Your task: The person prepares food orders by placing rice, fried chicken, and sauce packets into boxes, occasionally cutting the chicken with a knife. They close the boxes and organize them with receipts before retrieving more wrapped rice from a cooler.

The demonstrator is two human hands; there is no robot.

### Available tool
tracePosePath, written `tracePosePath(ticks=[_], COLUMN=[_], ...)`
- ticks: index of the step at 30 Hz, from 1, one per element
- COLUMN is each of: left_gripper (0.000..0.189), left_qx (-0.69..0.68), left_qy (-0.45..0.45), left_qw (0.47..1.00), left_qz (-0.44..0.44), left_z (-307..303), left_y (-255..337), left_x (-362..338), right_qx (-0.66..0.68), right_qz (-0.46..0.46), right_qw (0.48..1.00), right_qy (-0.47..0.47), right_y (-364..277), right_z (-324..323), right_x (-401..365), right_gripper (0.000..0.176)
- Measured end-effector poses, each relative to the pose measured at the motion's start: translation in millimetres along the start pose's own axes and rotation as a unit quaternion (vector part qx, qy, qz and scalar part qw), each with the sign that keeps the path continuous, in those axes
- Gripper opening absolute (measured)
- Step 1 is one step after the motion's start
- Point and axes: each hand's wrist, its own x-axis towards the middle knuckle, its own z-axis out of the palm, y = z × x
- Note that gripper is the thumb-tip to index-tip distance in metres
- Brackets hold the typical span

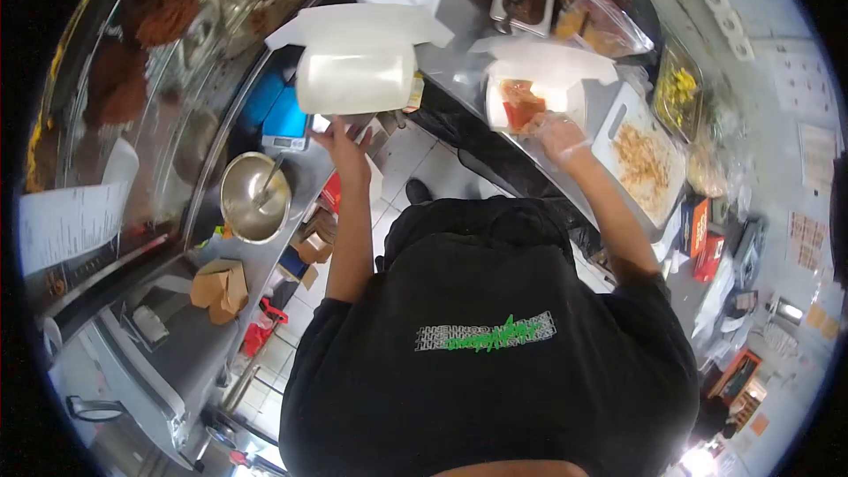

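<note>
Steel counter (455, 71), food kitchen: left hand (343, 137) grips the lower edge of an empty box (353, 75) raised above it, gloved right hand (561, 137), grip indiscernible, rests at the filled box (530, 104); foam judged light, crushable, best held under its base.

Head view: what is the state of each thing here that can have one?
Left box: lid open, held by left hand.
Right box: lid open, red food inside, gloved right hand at its edge.
Bowl: upright, utensil inside.
Board: chopped food on it.
</note>
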Motion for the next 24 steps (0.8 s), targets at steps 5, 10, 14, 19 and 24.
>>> tracePosePath(ticks=[5,10,14,19,24], left_gripper=[0.088,0.087,0.083,0.075,0.073], left_qx=[0.005,0.009,0.006,0.011,0.076], left_qy=[-0.023,-0.024,0.019,0.035,0.004], left_qw=[1.000,0.999,0.998,0.997,0.997], left_qz=[0.007,0.023,0.051,0.063,0.031], left_z=[-5.8,9.4,-1.1,-10.3,-20.5], left_y=[-11.2,-14.0,-40.6,-72.4,-94.1], left_x=[-13.0,-18.9,-31.4,-63.0,-84.7], right_qx=[0.097,0.037,0.135,0.267,0.305], right_qz=[0.199,0.229,0.227,0.271,0.190], right_qw=[0.975,0.973,0.964,0.924,0.900], right_qy=[0.006,-0.005,-0.016,0.047,0.245], right_y=[5.1,44.3,74.4,70.1,12.9], right_z=[-30.2,7.2,37.6,2.0,-47.0], right_x=[2.0,15.3,14.4,1.7,31.8], right_gripper=[0.038,0.042,0.043,0.040,0.039])
